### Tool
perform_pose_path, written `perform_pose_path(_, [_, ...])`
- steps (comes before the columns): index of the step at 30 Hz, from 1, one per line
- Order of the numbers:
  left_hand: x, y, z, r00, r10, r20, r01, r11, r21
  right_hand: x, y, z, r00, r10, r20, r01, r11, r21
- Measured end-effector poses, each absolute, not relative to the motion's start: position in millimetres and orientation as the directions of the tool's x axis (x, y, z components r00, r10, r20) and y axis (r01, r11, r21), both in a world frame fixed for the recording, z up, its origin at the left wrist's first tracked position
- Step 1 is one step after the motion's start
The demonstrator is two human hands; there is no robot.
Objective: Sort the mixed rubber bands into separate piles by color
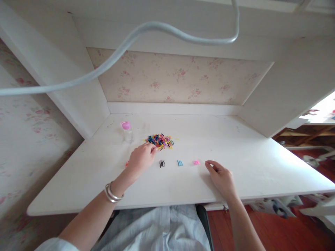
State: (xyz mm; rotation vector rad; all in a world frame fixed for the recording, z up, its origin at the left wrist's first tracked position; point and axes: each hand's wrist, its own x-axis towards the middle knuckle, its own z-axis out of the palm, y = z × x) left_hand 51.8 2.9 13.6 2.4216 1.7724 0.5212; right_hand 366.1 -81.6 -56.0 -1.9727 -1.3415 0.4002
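Since the heap of coloured bands (160,140) is made of thin, small loops, each one will probably be very light, soft and springy, hard to break but apt to tangle with its neighbours. A loose strand at the fringe, such as the yellow ones on the near side, looks the easiest place to take hold, with fingertips rather than the whole hand. The heap lies left of centre on the white tabletop (251,150). At its near left side is the left hand (142,156), thumb and forefinger close together; whether a band is pinched between them I cannot tell. Nearer still runs a row: red bands (127,163) partly behind that hand, then black bands (162,163), blue bands (179,162) and pink bands (196,162). Just right of the pink ones rests the right hand (222,177), fingers loosely curled, thumb apart, with no band seen in it. Far left of the heap stands a clear container with a pink top (126,125), likely easy to knock. A board (172,108) closes the far edge; the near edge drops away, and room for moving is widest rightward.
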Motion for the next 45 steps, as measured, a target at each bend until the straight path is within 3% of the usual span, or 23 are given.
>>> perform_pose_path(6, [-4,-29,13,0.092,0.949,0.301,0.953,-0.171,0.249,364,-82,-53,0.405,0.905,0.127,0.696,-0.215,-0.685])
perform_pose_path(13, [0,-56,-20,0.100,0.967,0.235,0.991,-0.119,0.068,364,-82,-53,0.403,0.908,0.112,0.720,-0.239,-0.651])
perform_pose_path(18, [6,-54,-26,0.100,0.970,0.221,0.994,-0.109,0.026,365,-81,-54,0.398,0.911,0.110,0.728,-0.240,-0.642])
perform_pose_path(30, [11,-56,-29,0.114,0.975,0.193,0.989,-0.130,0.069,365,-81,-56,0.399,0.910,0.112,0.725,-0.239,-0.646])
perform_pose_path(36, [7,-55,-26,0.137,0.973,0.185,0.974,-0.167,0.152,357,-78,-51,0.416,0.900,0.132,0.720,-0.237,-0.652])
perform_pose_path(40, [-2,-60,-25,0.126,0.963,0.240,0.964,-0.176,0.199,325,-70,-30,0.275,0.946,0.172,0.813,-0.133,-0.567])
perform_pose_path(45, [-19,-72,-33,0.143,0.937,0.317,0.912,-0.249,0.326,276,-34,-10,0.076,0.995,0.069,0.938,-0.048,-0.343])
